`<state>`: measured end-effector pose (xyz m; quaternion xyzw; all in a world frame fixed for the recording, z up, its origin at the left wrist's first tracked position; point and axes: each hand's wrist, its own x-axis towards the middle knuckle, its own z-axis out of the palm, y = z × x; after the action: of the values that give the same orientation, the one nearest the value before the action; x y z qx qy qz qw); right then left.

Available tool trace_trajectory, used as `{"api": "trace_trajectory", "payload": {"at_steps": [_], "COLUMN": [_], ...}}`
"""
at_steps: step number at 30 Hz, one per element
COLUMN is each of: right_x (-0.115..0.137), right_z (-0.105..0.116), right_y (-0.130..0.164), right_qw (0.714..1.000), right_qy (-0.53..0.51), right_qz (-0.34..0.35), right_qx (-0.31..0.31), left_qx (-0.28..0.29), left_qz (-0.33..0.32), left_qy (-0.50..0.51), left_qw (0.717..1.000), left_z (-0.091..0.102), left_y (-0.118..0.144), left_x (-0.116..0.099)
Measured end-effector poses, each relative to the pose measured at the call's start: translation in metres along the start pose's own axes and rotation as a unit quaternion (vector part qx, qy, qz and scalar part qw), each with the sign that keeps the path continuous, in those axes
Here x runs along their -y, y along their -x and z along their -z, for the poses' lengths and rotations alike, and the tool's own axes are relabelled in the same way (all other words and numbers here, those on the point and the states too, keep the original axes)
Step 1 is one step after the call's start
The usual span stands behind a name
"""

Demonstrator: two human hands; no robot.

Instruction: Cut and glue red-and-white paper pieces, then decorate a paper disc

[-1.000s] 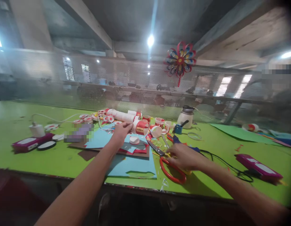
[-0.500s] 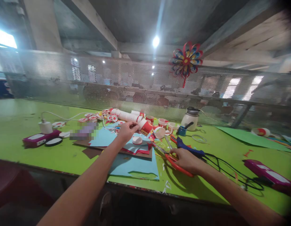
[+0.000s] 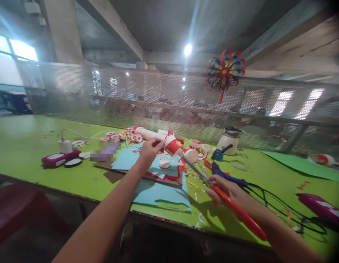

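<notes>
Paper cup (image 3: 173,145), red and white: lay tipped at the far edge of the paper pile, pinched at its rim by the left hand (image 3: 151,150). Scissors (image 3: 226,199), red-handled: gripped closed-fisted in the right hand (image 3: 229,190), blades lifted toward the cup. A sound cut likely needed the cup steadied and the blades opened before meeting. Blue paper sheet (image 3: 161,191) beneath, on the green table (image 3: 76,179).

Red-handled scissors (image 3: 235,208), red-and-white cup (image 3: 173,145), light blue paper (image 3: 164,191), green table (image 3: 34,175)

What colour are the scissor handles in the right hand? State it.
Red, clear in the head view: scissors, held in the right hand.
</notes>
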<state>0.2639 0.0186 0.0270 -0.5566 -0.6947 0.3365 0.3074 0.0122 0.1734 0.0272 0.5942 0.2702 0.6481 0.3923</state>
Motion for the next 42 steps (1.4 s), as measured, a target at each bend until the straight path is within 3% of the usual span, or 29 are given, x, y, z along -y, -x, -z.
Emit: {"api": "trace_trajectory", "payload": {"at_steps": [8, 26, 42], "right_x": [0.011, 0.019, 0.018], "right_z": [-0.011, -0.015, -0.017], "right_y": [-0.007, 0.002, 0.002], "right_qw": [0.999, 0.995, 0.998], "right_qy": [-0.036, -0.084, -0.043], "right_qz": [0.027, 0.043, 0.038], "right_qx": [0.017, 0.016, -0.003], "left_qx": [0.068, 0.093, 0.096], "left_qz": [-0.004, 0.003, 0.023], "left_qy": [0.019, 0.06, 0.08], "left_qw": [0.997, 0.994, 0.992], "left_z": [0.001, -0.002, -0.002], "left_y": [0.002, 0.006, 0.007], "left_x": [-0.002, -0.011, -0.012]}}
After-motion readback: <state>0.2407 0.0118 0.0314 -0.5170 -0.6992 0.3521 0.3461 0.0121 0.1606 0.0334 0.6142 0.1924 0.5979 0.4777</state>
